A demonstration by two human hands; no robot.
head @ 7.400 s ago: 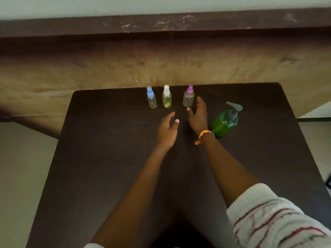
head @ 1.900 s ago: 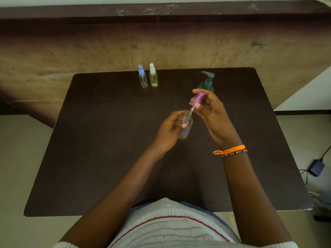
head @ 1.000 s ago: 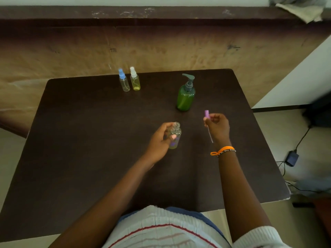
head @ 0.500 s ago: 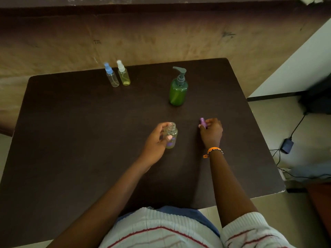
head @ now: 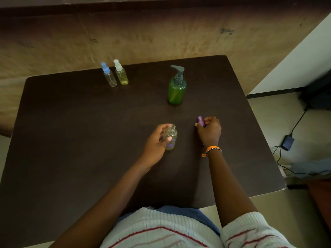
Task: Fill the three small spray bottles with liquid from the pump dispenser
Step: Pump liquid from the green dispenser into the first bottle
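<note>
Gripping uncapped bottle (head: 171,137), left hand (head: 156,142)

I note a dark brown rectangular wooden table (head: 71,140). At 12 o'clock, a scuffed tan wall (head: 161,33). At 3 o'clock, a small black power adapter (head: 287,142) with cable on the pale floor (head: 268,113).
</note>
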